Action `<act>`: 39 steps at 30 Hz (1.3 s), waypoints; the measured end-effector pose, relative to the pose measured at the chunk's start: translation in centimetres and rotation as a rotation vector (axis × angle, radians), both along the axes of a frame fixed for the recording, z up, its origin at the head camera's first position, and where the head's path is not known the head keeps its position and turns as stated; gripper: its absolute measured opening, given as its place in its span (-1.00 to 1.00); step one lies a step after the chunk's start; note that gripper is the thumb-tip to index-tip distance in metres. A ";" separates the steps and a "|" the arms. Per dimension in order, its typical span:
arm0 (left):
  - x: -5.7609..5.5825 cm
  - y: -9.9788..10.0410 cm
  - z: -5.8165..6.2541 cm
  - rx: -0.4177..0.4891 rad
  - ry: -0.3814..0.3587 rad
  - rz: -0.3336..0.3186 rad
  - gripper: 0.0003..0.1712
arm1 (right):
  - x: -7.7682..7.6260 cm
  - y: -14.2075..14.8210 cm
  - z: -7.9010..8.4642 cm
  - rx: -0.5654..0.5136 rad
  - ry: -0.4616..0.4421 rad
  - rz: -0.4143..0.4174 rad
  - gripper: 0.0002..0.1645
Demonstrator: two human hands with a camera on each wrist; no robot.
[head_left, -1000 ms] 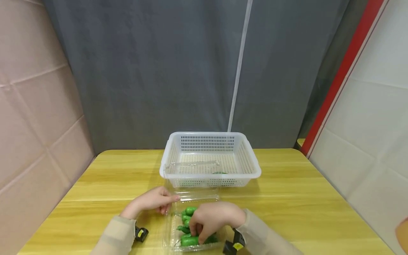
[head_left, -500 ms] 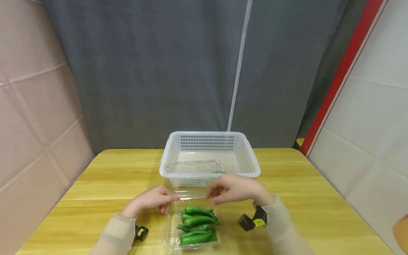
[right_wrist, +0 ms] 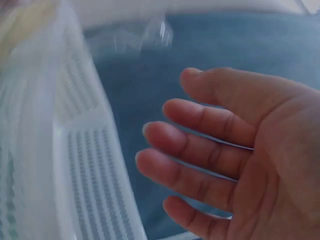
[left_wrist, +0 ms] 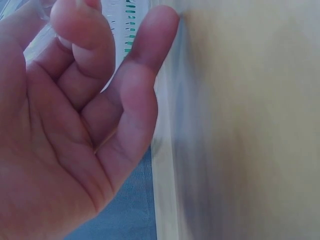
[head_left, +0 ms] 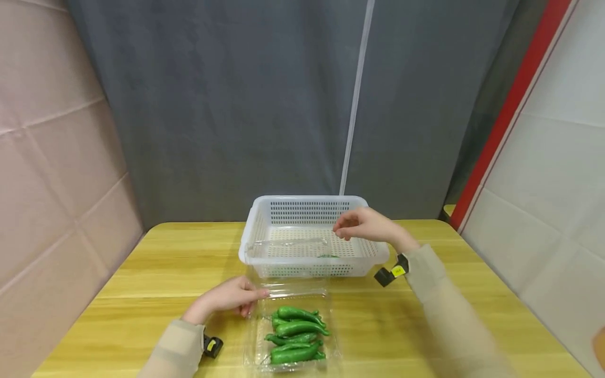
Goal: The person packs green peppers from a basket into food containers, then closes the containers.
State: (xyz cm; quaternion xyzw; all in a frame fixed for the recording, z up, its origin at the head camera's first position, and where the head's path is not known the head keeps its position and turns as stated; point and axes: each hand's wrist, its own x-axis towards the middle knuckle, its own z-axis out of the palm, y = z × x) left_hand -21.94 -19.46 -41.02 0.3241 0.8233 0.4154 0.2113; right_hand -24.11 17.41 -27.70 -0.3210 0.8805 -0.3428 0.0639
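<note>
Several green chili peppers (head_left: 298, 336) lie in the lower half of a clear plastic clamshell box (head_left: 261, 341), whose lid stands raised against the white basket (head_left: 313, 261). My left hand (head_left: 233, 297) pinches the box's left edge near the hinge. In the left wrist view, clear plastic shows at the upper left beside that hand (left_wrist: 85, 115), and its outer fingers curl loosely. Over the right side of the basket hovers my right hand (head_left: 366, 226). The right wrist view shows this hand (right_wrist: 225, 150) with loosely bent, spread fingers and nothing in them.
A little green shows inside the basket behind its front wall. The wooden table (head_left: 189, 252) extends to both sides. Behind it hangs a dark grey curtain (head_left: 227, 105), with pale cloth walls at left and right.
My right hand has left the peppers in the box and moved forward and right, up over the basket. The left hand keeps its place at the box's edge.
</note>
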 end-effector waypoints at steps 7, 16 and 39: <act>0.4 0.0 0.4 -0.005 0.004 0.015 -0.40 | -3.1 0.3 1.1 0.109 -0.096 0.029 -0.81; 0.9 0.1 0.7 -0.002 0.005 0.025 -0.38 | -5.1 -2.0 1.4 0.329 -0.149 0.009 -0.81; 1.1 1.2 1.0 -0.017 0.029 0.027 -0.38 | -8.6 -3.0 -1.3 0.732 -0.361 -0.107 -0.77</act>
